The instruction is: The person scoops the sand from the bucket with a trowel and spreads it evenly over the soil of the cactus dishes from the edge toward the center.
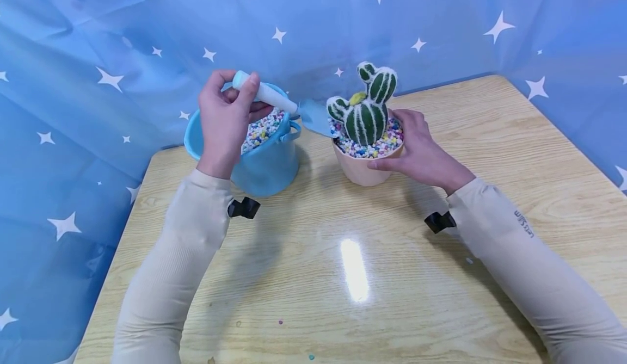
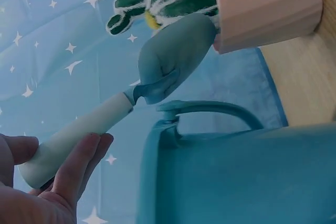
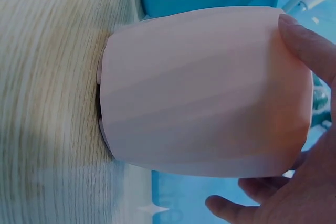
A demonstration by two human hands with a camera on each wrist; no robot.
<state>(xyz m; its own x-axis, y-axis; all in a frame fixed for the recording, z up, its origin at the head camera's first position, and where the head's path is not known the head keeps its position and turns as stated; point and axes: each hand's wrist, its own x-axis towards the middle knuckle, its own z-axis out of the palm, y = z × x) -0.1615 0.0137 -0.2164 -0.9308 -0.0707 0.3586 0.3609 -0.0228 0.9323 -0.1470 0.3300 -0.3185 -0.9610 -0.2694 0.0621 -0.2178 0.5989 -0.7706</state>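
My left hand (image 1: 227, 116) grips the pale handle of a small blue trowel (image 1: 315, 118), its blade tipped at the left rim of a pink pot (image 1: 364, 171). In the left wrist view the back of the trowel blade (image 2: 178, 51) faces the camera, so what lies on it is hidden. A green toy cactus (image 1: 364, 122) with white fuzzy ribs stands in the pot among multicoloured beads (image 1: 392, 141). My right hand (image 1: 416, 149) holds the pot by its right side, thumb on the front wall (image 3: 205, 93) near the rim and fingers behind.
A blue bucket (image 1: 266, 171) holding similar beads (image 1: 262, 130) stands left of the pot, its handle on the side towards the pot. Both stand on a wooden table (image 1: 303, 277) with a few stray bits on it. A blue star-patterned cloth (image 1: 313, 26) hangs behind.
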